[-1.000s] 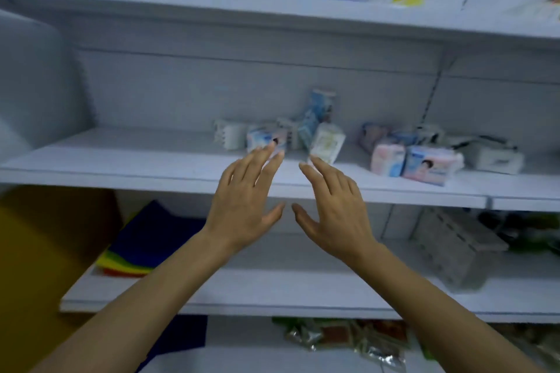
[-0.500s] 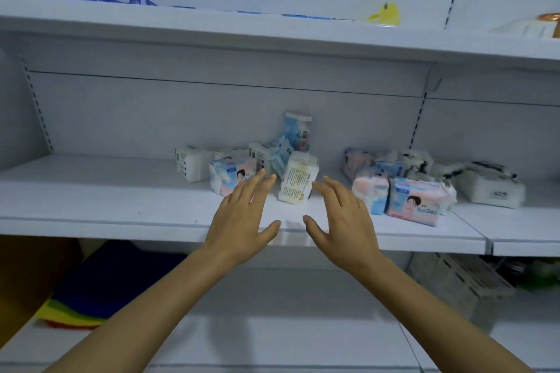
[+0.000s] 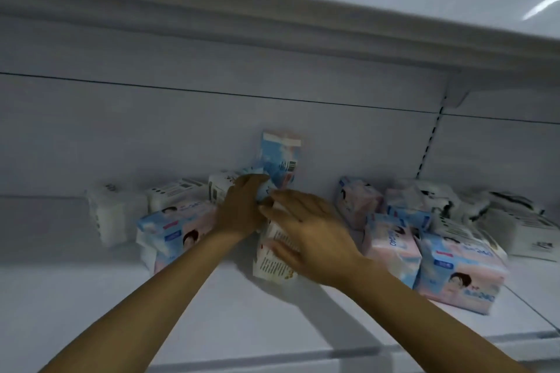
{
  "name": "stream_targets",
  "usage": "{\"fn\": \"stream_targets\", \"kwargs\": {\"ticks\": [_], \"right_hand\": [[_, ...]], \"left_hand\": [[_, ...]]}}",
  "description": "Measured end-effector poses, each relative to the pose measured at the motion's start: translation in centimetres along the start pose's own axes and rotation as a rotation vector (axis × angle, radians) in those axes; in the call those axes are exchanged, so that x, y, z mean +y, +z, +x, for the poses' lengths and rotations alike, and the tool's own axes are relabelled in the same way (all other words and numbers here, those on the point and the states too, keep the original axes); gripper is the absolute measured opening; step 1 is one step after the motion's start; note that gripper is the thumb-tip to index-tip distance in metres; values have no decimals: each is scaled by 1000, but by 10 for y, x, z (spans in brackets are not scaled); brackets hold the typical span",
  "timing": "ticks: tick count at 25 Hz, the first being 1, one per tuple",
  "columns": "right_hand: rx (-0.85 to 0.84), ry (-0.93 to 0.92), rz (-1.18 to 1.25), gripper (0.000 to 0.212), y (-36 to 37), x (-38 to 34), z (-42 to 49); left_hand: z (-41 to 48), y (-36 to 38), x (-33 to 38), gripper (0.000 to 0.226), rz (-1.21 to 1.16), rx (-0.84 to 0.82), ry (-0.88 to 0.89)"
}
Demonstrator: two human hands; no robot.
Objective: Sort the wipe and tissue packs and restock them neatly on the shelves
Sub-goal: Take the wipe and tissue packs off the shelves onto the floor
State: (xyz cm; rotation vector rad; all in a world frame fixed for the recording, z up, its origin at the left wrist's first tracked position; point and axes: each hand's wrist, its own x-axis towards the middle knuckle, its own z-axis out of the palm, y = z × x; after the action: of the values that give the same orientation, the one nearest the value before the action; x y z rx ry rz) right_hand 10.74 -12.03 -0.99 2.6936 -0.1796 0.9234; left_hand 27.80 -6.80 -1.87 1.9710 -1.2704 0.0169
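Shelf (image 3: 91, 297): white pack (image 3: 269, 265) beneath right hand (image 3: 312, 233)

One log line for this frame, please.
phase: grasping | left hand: grips blue pack | right hand: grips white pack | shelf: other packs jumbled

White shelf (image 3: 91, 297), scattered tissue packs (image 3: 460, 275)

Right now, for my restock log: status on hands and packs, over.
Left hand grips blue pack by the back wall. Right hand holds white pack in front. Pink packs crowd both sides, all jumbled.
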Motion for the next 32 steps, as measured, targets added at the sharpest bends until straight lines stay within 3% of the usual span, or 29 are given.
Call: {"fn": "stream_targets", "kwargs": {"ticks": [3,5,9,12,16,17,19,22,26,30,32], "right_hand": [[-88,-103,75,44,10,21,6],[-43,-70,57,32,9,48,13],[116,82,71,36,-1,90,43],[191,-76,27,19,9,72,68],[115,-345,-37,29,31,42,89],[69,-306,-56,33,34,43,90],[-128,-62,-81,45,36,52,94],[-315,197,-32,32,51,75,104],[-403,363,224,45,85,79,123],[-481,356,-53,50,114,68,128],[-467,333,-182,46,111,68,129]], "left_hand": [[10,2,-5,41,-128,51,21],[10,-12,2,40,-153,181,9],[11,-60,9,44,-127,347,-29],[3,-78,5,51,-146,394,-45],[-5,-83,-6,55,-190,402,-47],[-7,-86,-9,56,-208,413,-53],[-7,-91,-13,57,-248,443,-49],[-7,-95,-16,61,-250,458,9],[-12,-81,-12,75,-208,302,84],[-16,-64,-13,90,-353,238,1],[-18,-59,-17,74,-375,194,-78]]}}
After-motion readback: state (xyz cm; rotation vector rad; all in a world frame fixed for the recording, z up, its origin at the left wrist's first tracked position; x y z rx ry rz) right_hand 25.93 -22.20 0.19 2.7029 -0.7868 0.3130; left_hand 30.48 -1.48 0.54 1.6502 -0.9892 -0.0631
